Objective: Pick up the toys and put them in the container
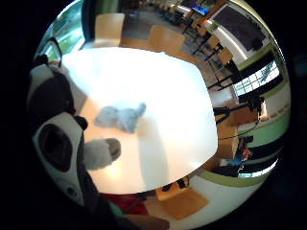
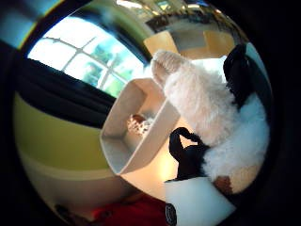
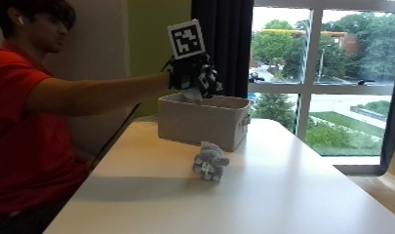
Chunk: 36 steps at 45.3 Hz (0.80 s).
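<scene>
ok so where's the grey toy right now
In the outside view the grey toy lies on the white table, just in front of the container, below the gloved right hand holding a plush toy over it.

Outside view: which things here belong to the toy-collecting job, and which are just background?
Part of the job:
gloved right hand, gripping a black-and-white plush toy above the container
white container, one toy already inside
grey plush toy on the table

Just there:
white table
wooden chairs
</scene>
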### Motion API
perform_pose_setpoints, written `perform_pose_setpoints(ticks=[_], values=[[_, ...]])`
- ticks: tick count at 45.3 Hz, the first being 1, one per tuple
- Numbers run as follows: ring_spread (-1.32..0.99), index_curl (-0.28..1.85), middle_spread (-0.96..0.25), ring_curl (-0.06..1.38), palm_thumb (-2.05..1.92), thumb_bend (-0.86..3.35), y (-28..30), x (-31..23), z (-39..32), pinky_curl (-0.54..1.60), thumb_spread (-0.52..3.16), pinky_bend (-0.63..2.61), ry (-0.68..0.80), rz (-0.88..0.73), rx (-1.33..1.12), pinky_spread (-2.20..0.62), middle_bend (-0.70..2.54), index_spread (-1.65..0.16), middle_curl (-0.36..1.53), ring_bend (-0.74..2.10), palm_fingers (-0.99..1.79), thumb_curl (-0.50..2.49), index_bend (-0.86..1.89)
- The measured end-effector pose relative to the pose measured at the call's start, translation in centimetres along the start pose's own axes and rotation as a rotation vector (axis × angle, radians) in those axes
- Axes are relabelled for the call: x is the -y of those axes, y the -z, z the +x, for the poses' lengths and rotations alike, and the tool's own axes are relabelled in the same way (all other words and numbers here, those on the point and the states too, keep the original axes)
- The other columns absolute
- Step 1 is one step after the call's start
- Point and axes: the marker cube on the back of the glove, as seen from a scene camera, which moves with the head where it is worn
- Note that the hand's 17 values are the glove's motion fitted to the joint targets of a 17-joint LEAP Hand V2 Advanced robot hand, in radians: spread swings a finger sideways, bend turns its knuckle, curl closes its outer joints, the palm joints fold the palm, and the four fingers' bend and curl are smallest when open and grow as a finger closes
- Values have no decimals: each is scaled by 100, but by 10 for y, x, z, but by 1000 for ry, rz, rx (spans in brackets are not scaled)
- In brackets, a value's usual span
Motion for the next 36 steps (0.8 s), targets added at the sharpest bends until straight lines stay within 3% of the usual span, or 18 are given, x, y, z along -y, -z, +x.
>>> perform_pose_setpoints(ticks=[36], values=[[-41, 95, -32, 50, 54, 3, -53, -1, -233, 44, 22, 97, 351, -84, 177, -44, 80, -35, 63, 104, 112, 128, 60]])
